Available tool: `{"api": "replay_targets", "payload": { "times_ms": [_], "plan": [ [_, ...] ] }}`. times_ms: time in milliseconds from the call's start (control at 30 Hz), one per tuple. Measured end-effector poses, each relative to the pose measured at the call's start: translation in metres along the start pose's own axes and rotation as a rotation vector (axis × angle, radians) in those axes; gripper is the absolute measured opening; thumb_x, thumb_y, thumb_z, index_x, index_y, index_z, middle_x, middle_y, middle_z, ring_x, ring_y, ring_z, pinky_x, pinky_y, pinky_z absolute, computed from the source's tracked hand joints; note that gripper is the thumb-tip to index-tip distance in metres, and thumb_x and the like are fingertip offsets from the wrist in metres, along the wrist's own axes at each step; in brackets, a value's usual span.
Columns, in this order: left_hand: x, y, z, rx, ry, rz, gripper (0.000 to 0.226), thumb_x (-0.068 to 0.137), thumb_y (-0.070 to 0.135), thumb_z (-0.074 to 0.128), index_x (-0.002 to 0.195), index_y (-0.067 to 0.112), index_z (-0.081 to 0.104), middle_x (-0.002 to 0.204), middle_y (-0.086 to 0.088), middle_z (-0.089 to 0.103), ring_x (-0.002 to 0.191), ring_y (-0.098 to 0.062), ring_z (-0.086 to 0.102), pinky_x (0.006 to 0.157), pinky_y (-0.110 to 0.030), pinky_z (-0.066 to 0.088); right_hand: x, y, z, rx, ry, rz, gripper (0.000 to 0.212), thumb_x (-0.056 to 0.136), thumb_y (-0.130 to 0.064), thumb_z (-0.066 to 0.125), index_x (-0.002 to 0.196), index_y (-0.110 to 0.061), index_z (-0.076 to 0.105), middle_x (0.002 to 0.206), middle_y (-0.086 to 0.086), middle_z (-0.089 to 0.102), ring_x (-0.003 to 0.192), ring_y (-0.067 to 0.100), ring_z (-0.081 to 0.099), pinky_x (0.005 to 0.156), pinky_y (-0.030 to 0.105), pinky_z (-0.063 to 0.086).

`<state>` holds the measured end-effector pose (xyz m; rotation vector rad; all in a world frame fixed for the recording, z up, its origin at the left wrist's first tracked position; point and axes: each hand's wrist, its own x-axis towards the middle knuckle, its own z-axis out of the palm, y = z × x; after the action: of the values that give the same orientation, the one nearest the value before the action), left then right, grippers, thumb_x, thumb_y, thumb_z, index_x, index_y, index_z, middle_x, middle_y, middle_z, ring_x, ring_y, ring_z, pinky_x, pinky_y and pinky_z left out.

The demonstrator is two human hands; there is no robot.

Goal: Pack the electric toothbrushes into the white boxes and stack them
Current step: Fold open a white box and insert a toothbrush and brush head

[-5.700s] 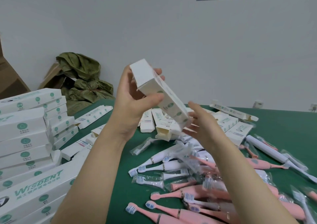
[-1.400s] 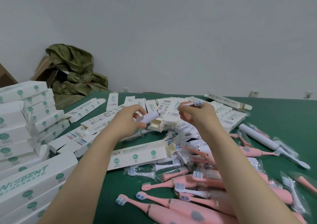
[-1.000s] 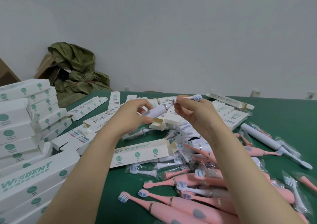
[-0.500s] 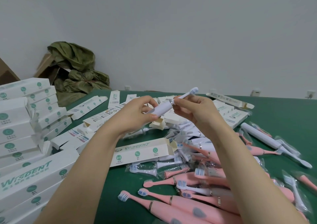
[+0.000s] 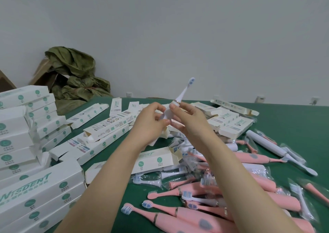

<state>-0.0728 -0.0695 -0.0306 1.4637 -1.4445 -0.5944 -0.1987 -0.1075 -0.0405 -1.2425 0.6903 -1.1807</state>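
– What's on the broad green desk (image 5: 284, 125)?
– A tall stack of white cardboard boxes (image 5: 23, 134) on the left and a heap of pink electric toothbrushes (image 5: 249, 184) on the right. Between them one open white cardboard box (image 5: 156, 161) lies flat, its long axis left to right, with the flaps agape at the right end.
– And the hands?
– Both are up above that box. The left hand (image 5: 151, 125) grips the lower handle of a slim white electric toothbrush (image 5: 181, 95). The right hand (image 5: 190, 120) pinches it near the metal ring, fingers (image 5: 173, 108) curled round.
– Which way does it point?
– Steeply up and away, bristles topmost. I'd say it must tip level, in line with the box. The open mouth sits just under the right forearm, so that hand is nearer.
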Motion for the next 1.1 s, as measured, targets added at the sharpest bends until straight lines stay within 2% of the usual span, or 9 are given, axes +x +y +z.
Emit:
{"api": "replay_targets", "payload": {
  "times_ms": [100,200,400,500,600,767,867,933,1100],
  "plan": [
    [0.003,0.003,-0.001,-0.2,0.109,-0.047,0.01,0.091,0.015,0.062,0.095,0.023,0.056,0.099,-0.001,0.063,0.086,-0.015,0.062,0.072,-0.032,0.053,-0.001,0.001,0.001,-0.215,-0.034,0.097,0.036,0.091,-0.033,0.061,0.117,-0.008,0.059,0.11,0.006,0.066,0.095,0.015,0.065,0.086,0.025,0.054],
    [0.006,0.005,-0.011,-0.522,0.157,-0.138,0.009,0.095,0.013,0.057,0.092,0.022,0.054,0.08,0.004,0.069,0.073,-0.007,0.067,0.069,-0.03,0.057,-0.002,0.002,-0.002,-0.33,-0.075,0.146,0.044,0.088,-0.03,0.066,0.124,-0.009,0.053,0.115,0.009,0.063,0.093,0.012,0.066,0.083,0.024,0.055],
    [0.005,0.003,0.001,-0.514,0.107,-0.105,0.009,0.093,0.011,0.059,0.1,0.016,0.06,0.095,-0.008,0.067,0.091,-0.022,0.067,0.08,-0.03,0.054,-0.008,0.0,0.01,-0.434,-0.067,-0.068,0.025,0.084,-0.02,0.071,0.104,-0.007,0.067,0.09,0.007,0.073,0.082,0.015,0.069,0.07,0.021,0.055],
    [0.005,0.0,-0.009,-0.185,0.014,-0.03,0.012,0.09,0.025,0.064,0.101,0.028,0.06,0.101,0.003,0.065,0.094,-0.01,0.063,0.078,-0.025,0.049,-0.007,-0.009,-0.006,-0.632,0.036,-0.082,0.016,0.081,-0.024,0.073,0.092,-0.013,0.072,0.086,0.004,0.073,0.079,0.02,0.068,0.071,0.027,0.054],
    [0.001,-0.007,-0.034,0.357,-0.284,-0.028,0.051,0.077,0.041,0.074,0.122,0.032,0.052,0.11,0.014,0.056,0.098,-0.004,0.055,0.082,-0.024,0.043,0.005,-0.025,-0.045,-1.054,0.209,-0.017,0.014,0.083,-0.021,0.066,0.083,-0.007,0.069,0.074,0.01,0.066,0.056,0.016,0.055,0.047,0.023,0.04],
    [-0.005,-0.015,-0.046,0.776,-0.754,-0.18,0.082,0.073,0.044,0.077,0.141,0.031,0.034,0.144,0.005,0.04,0.129,-0.014,0.04,0.106,-0.028,0.033,0.009,-0.034,-0.138,-1.331,0.613,0.206,0.013,0.09,-0.009,0.051,0.08,-0.003,0.047,0.079,0.012,0.049,0.072,0.028,0.048,0.06,0.029,0.037],
    [-0.002,-0.019,-0.034,0.818,-0.798,-0.199,0.084,0.069,0.04,0.082,0.138,0.031,0.036,0.136,0.002,0.046,0.119,-0.017,0.047,0.102,-0.03,0.039,0.002,-0.024,-0.172,-1.347,0.678,0.338,0.026,0.094,-0.015,0.045,0.073,-0.001,0.043,0.072,0.012,0.045,0.06,0.023,0.044,0.05,0.026,0.031],
    [0.0,-0.024,-0.025,0.905,-0.821,-0.188,0.086,0.066,0.041,0.084,0.135,0.029,0.036,0.128,0.005,0.048,0.113,-0.018,0.049,0.1,-0.034,0.041,0.003,-0.014,-0.181,-1.371,0.656,0.388,0.029,0.092,-0.007,0.047,0.065,-0.005,0.037,0.079,0.014,0.047,0.063,0.025,0.044,0.056,0.028,0.036],
    [0.001,-0.034,-0.015,0.998,-0.737,-0.168,0.079,0.07,0.039,0.081,0.132,0.022,0.035,0.11,0.009,0.049,0.101,-0.017,0.051,0.086,-0.032,0.045,0.01,0.001,-0.182,-1.355,0.631,0.403,0.011,0.088,-0.004,0.051,0.08,-0.001,0.044,0.079,0.014,0.049,0.073,0.029,0.049,0.064,0.033,0.04]
  ]
}}
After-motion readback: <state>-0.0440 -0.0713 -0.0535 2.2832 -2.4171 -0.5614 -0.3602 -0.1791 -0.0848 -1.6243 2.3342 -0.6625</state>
